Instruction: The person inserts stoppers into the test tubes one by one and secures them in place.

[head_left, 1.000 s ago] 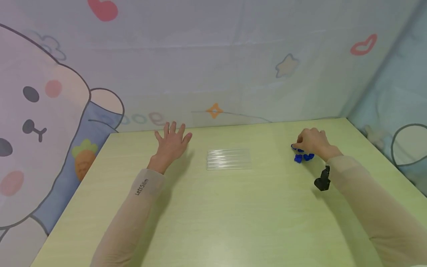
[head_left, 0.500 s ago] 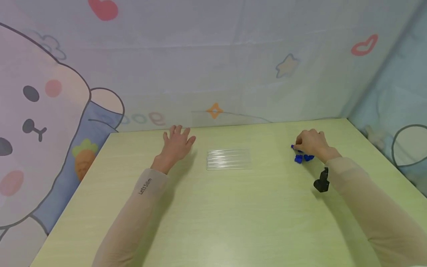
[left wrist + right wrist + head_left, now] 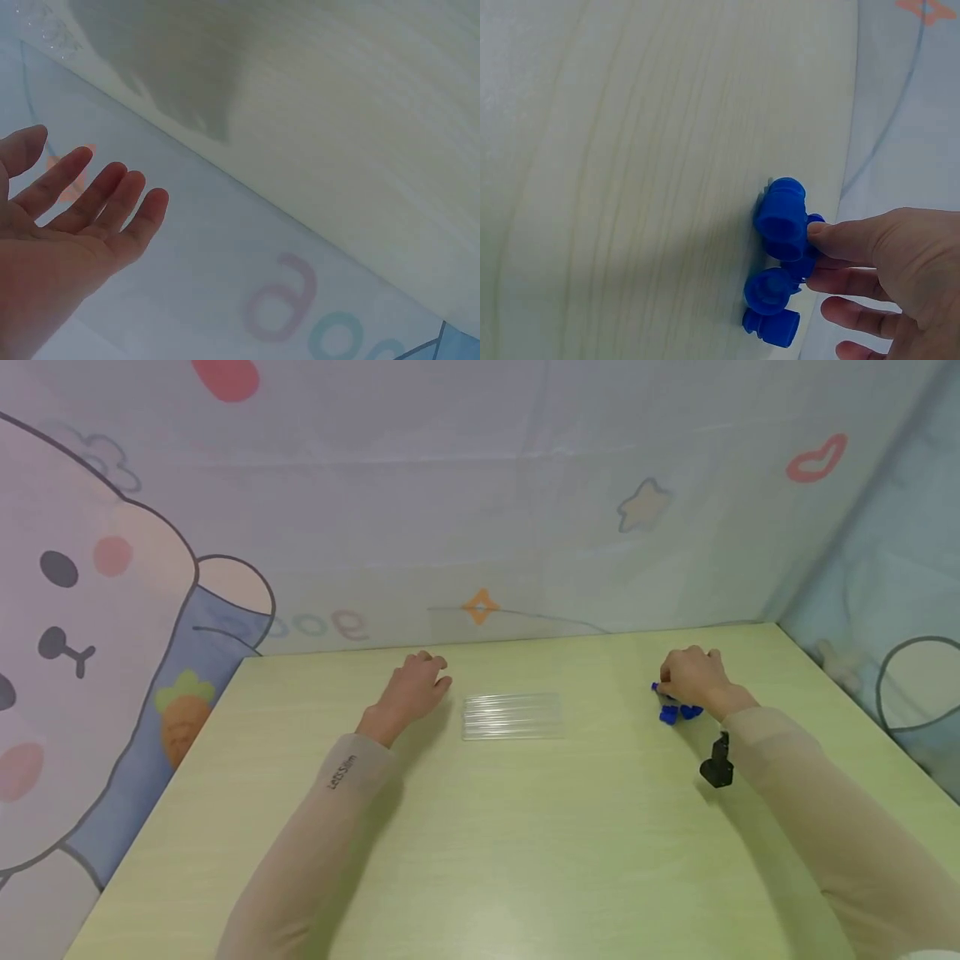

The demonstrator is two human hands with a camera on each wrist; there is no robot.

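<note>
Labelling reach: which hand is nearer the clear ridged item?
Left: the left hand is just left of the clear ridged item; the right hand is well right, at the blue pieces.

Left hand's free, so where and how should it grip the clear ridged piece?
Probably pinch the clear ridged piece across its left end, from above and left: it lies flat, ridges running sideways, and the left hand is nearest that end.

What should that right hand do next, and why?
I'd probably lift the blue piece slowly upward. The right hand seems to pinch it between thumb and forefinger, and the other blue pieces lie close by, so a sideways pull might knock them. The left hand holds nothing.
</note>
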